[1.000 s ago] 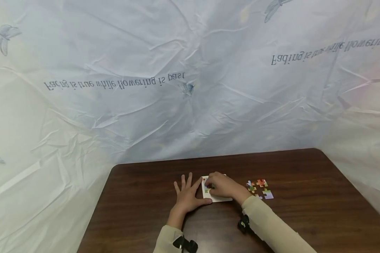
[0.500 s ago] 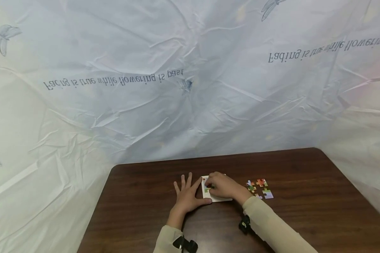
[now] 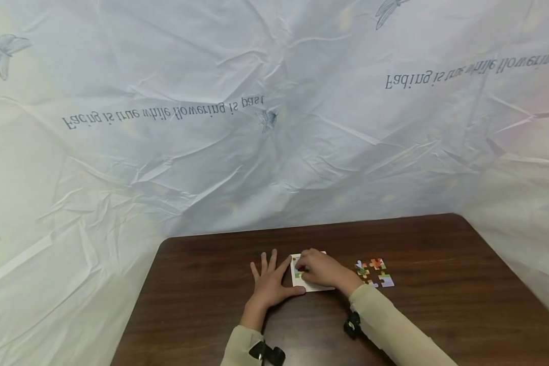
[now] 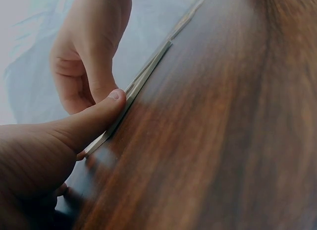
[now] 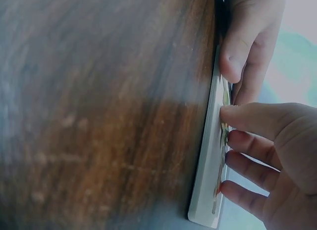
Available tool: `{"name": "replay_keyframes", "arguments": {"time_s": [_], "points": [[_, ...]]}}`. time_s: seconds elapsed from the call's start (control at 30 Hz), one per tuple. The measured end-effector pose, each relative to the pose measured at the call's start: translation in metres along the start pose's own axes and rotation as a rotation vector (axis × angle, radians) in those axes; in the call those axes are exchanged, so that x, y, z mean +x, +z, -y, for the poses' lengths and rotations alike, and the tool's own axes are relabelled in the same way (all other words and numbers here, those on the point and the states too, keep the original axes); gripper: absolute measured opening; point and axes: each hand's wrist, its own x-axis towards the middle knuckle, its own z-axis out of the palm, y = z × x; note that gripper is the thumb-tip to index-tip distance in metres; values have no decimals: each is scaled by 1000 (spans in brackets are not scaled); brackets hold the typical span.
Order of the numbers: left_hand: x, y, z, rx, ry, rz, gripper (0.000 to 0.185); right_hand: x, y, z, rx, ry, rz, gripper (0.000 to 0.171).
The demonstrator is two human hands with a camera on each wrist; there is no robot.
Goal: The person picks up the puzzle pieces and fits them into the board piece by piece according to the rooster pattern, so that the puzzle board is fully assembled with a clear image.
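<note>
A white puzzle board (image 3: pixel 321 287) lies flat on the dark wooden table (image 3: pixel 439 305). My left hand (image 3: pixel 269 278) rests flat on the table at the board's left edge, fingers straight, its thumb (image 4: pixel 106 108) touching the board's rim (image 4: pixel 148 71). My right hand (image 3: pixel 305 271) lies curled over the board. Its thumb (image 5: pixel 233 115) and fingertips pinch a coloured puzzle piece (image 5: pixel 224 128) against the board's (image 5: pixel 210 165) face. A few fitted coloured pieces (image 3: pixel 296 268) show at the board's left side; the hand hides the others.
Several loose coloured puzzle pieces (image 3: pixel 376 272) lie on the table to the right of the board. A crinkled white sheet with printed text and dragonflies (image 3: pixel 265 127) hangs behind and around the table. The table's far edge (image 3: pixel 311 226) meets it.
</note>
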Motion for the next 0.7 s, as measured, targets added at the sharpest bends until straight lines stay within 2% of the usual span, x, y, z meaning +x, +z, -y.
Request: {"name": "replay_keyframes", "arguments": {"time_s": [0.47, 0.7], "points": [[1, -4, -1, -4, 5, 15, 101, -2, 1, 4, -32, -4, -15, 20], [1, -5, -2, -4, 7, 18, 101, 0, 5, 1, 23, 28, -70, 21]]}}
